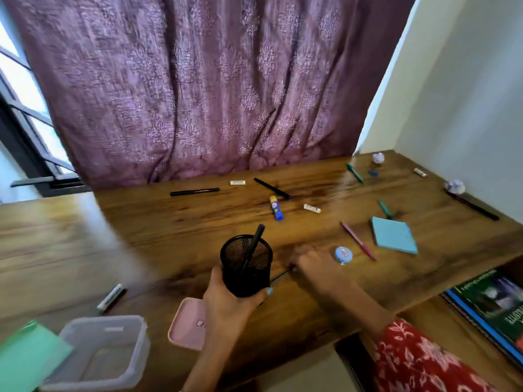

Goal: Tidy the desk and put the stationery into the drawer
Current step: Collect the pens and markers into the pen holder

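My left hand [230, 302] grips a black mesh pen cup [245, 264] just above the wooden desk [175, 230]; one black pen stands in it. My right hand [314, 267] lies blurred on the desk beside the cup, fingers pinched on a thin dark pen [280, 276] that rests on the wood. Scattered further back are two black pens [194, 191] [272, 188], a glue stick [276, 208], white erasers [312, 208] [237, 182], green pens [355, 173] [385, 209], a pink pen [358, 240], a blue sticky-note pad [394, 235] and a small blue round tin [343, 255].
A pink lid [185, 323] and a clear plastic box [99, 352] sit at the desk's front left, next to a green folder [25, 357] and a marker [111, 297]. Crumpled paper balls [455, 186] lie far right. Books [492, 306] fill a shelf below right. A purple curtain hangs behind.
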